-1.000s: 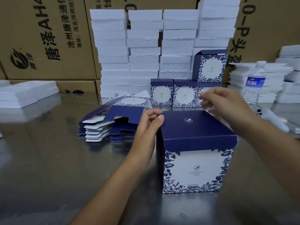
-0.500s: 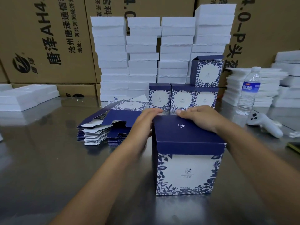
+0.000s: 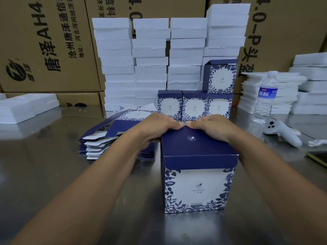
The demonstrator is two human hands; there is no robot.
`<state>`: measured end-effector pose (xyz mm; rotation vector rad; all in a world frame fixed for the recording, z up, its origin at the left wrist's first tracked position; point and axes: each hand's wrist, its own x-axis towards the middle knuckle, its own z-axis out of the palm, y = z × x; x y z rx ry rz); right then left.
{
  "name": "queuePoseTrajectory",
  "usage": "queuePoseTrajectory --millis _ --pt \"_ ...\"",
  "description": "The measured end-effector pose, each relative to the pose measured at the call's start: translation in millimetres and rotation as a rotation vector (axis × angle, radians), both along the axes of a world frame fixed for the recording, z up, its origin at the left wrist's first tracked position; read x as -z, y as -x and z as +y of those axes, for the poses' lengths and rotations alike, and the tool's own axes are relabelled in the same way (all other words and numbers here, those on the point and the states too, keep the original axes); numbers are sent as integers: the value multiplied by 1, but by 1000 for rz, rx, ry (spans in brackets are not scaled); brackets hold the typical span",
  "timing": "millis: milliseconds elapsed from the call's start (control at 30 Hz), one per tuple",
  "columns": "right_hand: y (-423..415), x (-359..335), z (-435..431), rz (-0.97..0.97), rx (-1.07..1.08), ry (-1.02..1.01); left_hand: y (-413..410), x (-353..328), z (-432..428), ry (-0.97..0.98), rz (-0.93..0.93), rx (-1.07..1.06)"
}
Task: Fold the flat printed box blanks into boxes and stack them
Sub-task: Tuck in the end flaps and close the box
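Box, folded, upright at six o'clock on the steel table, navy lid down. Left hand and right hand at the lid's twelve o'clock edge, fingers curled over it and gripping, fingertips nearly meeting. Flat blanks piled at ten o'clock. Finished boxes stacked at twelve o'clock before tall white stacks; water bottle at two.
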<state>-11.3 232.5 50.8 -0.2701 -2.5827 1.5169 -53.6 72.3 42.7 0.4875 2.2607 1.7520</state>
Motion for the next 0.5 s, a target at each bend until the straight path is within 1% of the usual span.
queuePoseTrajectory --millis 133,300,500 --pt "0 0 1 -10 -12 15 -2 0 -2 -3 -12 -14" --pt "-1 0 0 -20 -9 14 -1 4 -17 48 68 -51" --pt "1 0 -1 -35 -1 -19 -3 5 -16 -37 30 -53"
